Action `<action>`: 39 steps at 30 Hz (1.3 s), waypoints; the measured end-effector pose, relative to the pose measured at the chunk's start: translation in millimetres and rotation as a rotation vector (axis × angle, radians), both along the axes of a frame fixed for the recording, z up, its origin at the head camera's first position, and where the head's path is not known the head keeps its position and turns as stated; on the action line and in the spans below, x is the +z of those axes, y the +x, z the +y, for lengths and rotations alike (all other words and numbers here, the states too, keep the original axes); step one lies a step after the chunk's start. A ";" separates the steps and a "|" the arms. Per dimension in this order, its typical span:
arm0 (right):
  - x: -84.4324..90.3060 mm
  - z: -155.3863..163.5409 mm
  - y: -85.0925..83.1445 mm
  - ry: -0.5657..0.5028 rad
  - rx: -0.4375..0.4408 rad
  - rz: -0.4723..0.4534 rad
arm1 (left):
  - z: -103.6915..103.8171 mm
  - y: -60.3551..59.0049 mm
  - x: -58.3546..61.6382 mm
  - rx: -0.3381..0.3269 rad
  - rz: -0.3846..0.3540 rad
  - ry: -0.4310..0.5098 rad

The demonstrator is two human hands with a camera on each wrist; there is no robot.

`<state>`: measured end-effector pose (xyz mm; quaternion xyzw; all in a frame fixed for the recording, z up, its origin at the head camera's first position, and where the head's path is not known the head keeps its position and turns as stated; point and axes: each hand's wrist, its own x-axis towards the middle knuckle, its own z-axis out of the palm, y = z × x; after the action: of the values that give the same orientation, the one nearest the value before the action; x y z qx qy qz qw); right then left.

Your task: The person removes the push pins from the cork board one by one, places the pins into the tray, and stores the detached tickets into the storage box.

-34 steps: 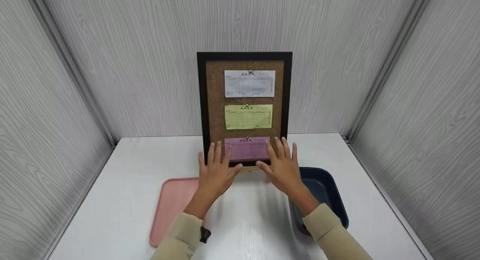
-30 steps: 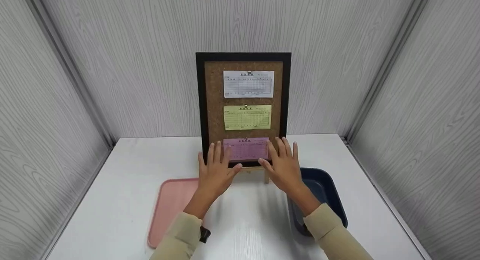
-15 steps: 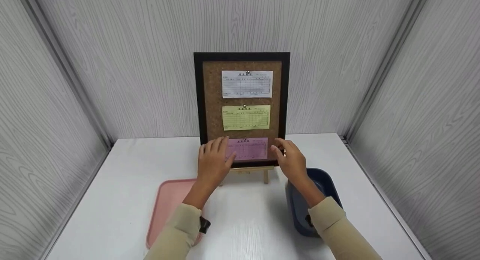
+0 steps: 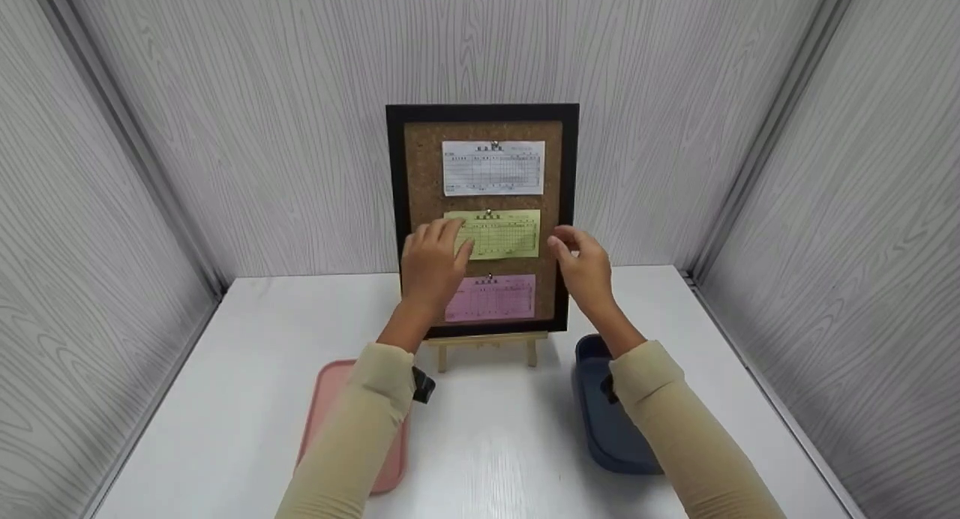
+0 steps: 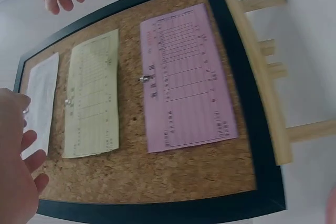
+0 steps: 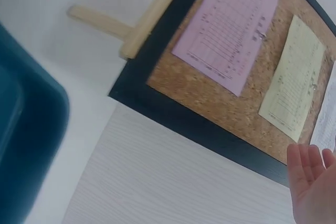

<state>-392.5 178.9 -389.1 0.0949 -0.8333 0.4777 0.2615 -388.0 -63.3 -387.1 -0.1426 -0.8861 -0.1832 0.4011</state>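
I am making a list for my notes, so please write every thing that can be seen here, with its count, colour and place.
cork board: 1, brown cork in a black frame, upright on the easel at the back of the table
white slip: 1, white, pinned at the top of the board
yellow slip: 1, yellow-green, pinned in the middle
pink slip: 1, pink, pinned at the bottom
pins: 3, metal, one at the top edge of each slip
easel: 1, light wood, under the board
pink tray: 1, pink, on the table at the left
blue bin: 1, dark blue, on the table at the right
table: 1, white
left hand: 1, at the yellow slip's left edge
right hand: 1, beside the board's right frame, holding nothing
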 end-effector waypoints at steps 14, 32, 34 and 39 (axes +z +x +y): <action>44.1 -16.1 -43.2 -0.065 -0.048 0.031 | 17.9 -52.2 52.2 0.028 -0.011 0.074; 53.1 -26.3 -73.8 -0.161 -0.081 -0.010 | 44.2 -86.8 86.8 0.109 -0.071 0.069; 52.8 -30.0 -74.6 -0.183 -0.084 -0.027 | 46.4 -89.1 88.8 0.125 -0.091 0.083; 50.6 -34.1 -75.7 -0.265 -0.065 -0.068 | 49.0 -94.8 89.4 0.133 -0.117 0.112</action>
<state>-468.3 144.8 -338.5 0.0165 -0.7741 0.5776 0.2586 -482.8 -14.2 -297.7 -0.0496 -0.9039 -0.2135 0.3674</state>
